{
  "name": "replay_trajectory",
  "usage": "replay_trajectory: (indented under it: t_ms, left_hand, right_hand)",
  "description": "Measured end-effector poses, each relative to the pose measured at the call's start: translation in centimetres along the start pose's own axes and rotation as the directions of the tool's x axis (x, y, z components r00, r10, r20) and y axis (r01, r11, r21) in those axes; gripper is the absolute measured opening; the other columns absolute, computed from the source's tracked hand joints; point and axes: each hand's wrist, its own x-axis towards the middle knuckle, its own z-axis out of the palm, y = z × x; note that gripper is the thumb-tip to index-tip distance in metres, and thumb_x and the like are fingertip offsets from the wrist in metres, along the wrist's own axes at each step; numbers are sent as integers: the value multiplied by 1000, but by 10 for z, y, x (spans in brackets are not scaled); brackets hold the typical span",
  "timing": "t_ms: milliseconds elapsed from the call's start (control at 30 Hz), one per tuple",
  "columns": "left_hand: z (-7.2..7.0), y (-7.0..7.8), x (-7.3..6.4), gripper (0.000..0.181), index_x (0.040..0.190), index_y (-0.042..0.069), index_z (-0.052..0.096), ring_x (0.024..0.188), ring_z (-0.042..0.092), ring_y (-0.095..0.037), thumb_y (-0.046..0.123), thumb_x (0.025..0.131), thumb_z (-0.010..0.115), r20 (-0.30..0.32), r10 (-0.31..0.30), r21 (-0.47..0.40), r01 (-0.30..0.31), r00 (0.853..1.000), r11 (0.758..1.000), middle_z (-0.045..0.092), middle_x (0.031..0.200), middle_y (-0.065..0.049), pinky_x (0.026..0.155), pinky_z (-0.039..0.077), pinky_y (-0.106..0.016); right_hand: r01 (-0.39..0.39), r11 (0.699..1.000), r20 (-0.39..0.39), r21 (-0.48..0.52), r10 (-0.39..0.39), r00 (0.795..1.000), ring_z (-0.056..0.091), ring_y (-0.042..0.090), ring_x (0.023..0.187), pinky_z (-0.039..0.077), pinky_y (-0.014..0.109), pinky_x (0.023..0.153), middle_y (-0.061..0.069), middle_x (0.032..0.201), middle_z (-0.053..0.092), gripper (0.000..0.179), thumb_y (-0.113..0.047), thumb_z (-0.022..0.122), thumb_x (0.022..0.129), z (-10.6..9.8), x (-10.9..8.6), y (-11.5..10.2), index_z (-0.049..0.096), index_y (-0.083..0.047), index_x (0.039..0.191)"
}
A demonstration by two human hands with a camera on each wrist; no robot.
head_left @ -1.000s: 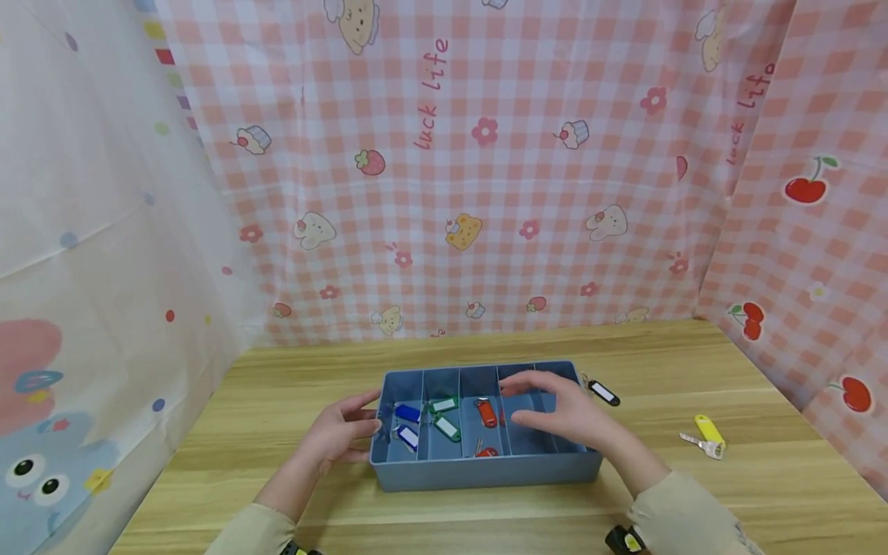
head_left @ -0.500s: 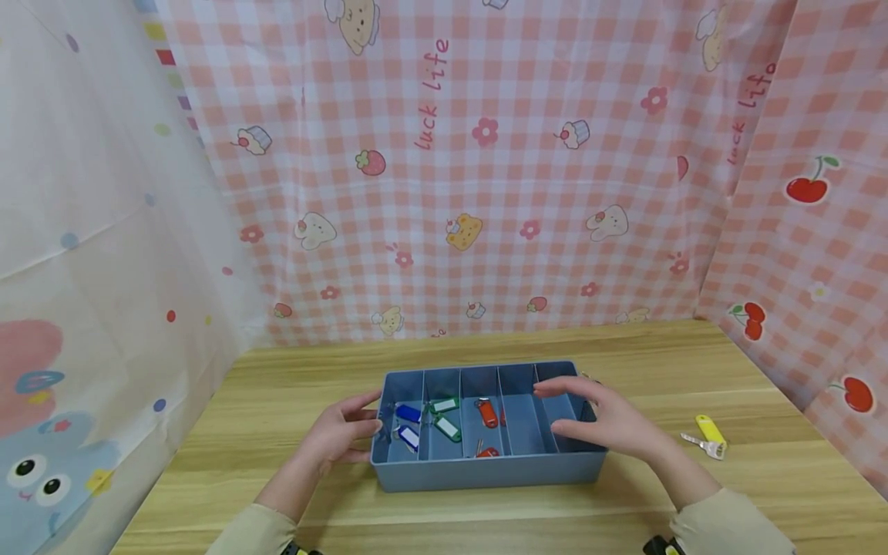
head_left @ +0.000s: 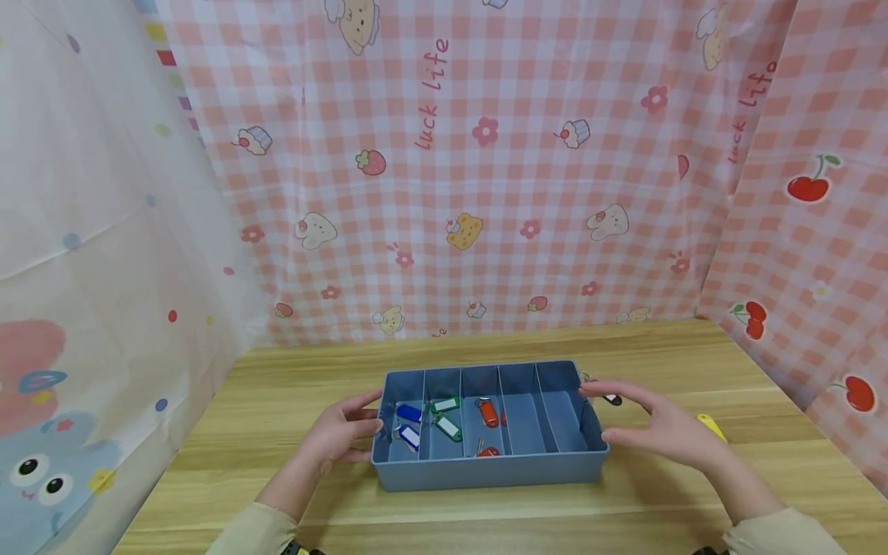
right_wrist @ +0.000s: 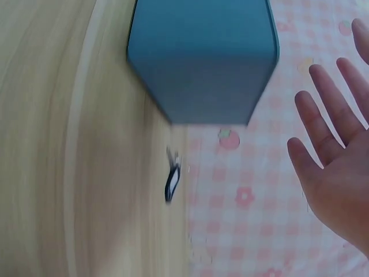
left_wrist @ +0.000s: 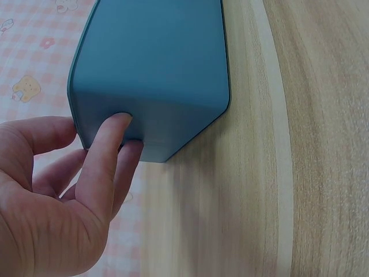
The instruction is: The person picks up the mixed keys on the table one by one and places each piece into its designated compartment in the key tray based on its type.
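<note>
A blue-grey divided box [head_left: 486, 472] stands on the wooden table. My left hand [head_left: 338, 432] is at its left end; in the left wrist view, slightly bent fingers [left_wrist: 104, 156] touch the end wall. My right hand [head_left: 666, 432] is just off the right end, fingers spread and holding nothing; the right wrist view shows the palm. From the left, the compartments contain blue key tags [head_left: 409, 414], green key tags [head_left: 447, 426] and red key tags [head_left: 488, 412]. The two compartments on the right hold nothing. A black key tag [head_left: 612, 399] lies behind my right fingers.
A yellow key tag [head_left: 711, 426] lies on the table [head_left: 298, 370] at right; my right wrist partly hides it, and its key is out of sight. Behind the table hangs a pink checked cloth [head_left: 486, 193], with a white printed cloth [head_left: 118, 231] on the left.
My right hand has moved right, from over the box's right compartments to beyond its right end, uncovering them. My left hand stays at the left end, and the key tags have not moved.
</note>
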Motion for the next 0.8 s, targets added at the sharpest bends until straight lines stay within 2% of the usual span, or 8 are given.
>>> replay_trajectory:
  t_ms: [67, 267, 400, 567, 667, 800]
  left_hand:
    - [0, 0, 0, 56, 144, 3, 51, 98, 65, -33, -6, 90, 64, -1, 0, 0, 0, 1000, 1000, 55, 130, -31, 65, 60, -49]
    - [0, 1, -1, 56, 144, 3, 51, 95, 66, -30, -5, 90, 64, -2, -2, -3, 2, 1000, 1000, 56, 129, -30, 64, 60, -47]
    - [0, 1, -1, 56, 144, 3, 51, 94, 66, -30, -5, 90, 64, 2, -4, 1, 4, 1000, 1000, 56, 128, -29, 64, 60, -47]
    - [0, 1, -1, 56, 144, 4, 50, 93, 66, -29, -5, 90, 64, 4, -6, 0, 6, 1000, 1000, 56, 128, -29, 64, 60, -47]
    - [0, 1, 0, 57, 145, 2, 48, 93, 66, -30, -5, 91, 63, 14, 3, 1, -3, 1000, 1000, 55, 130, -31, 63, 60, -47]
    - [1, 0, 1, 57, 146, 2, 47, 95, 66, -31, -5, 91, 63, 15, 4, 3, -4, 1000, 1000, 53, 131, -33, 63, 60, -48]
  right_hand:
    - [-14, 999, -18, -32, 13, 1000, 43, -2, 128, 39, 35, 102, -7, 135, 60, 55, -15, 77, 87, -6, -6, 1, 59, -24, 137]
    - [-26, 998, -47, -57, 23, 999, 44, -4, 126, 34, 13, 96, -5, 136, 59, 56, -13, 77, 86, -24, -22, 10, 57, -18, 138]
    - [-5, 998, -49, -66, 1, 999, 43, -5, 126, 32, 10, 95, -3, 137, 59, 58, -9, 76, 86, -34, -33, 16, 56, -15, 140]
    - [-35, 997, -55, -73, 31, 998, 40, -8, 127, 29, 6, 92, -6, 139, 57, 59, -7, 75, 87, -45, -45, 22, 54, -15, 141]
    - [-47, 996, -60, -77, 43, 997, 40, -9, 127, 31, 7, 90, -8, 139, 56, 59, -6, 75, 87, -51, -52, 25, 54, -13, 142]
    - [-71, 995, -66, -65, 67, 996, 39, -12, 126, 48, 17, 83, -14, 139, 55, 58, -6, 74, 88, -58, -60, 31, 53, -11, 142]
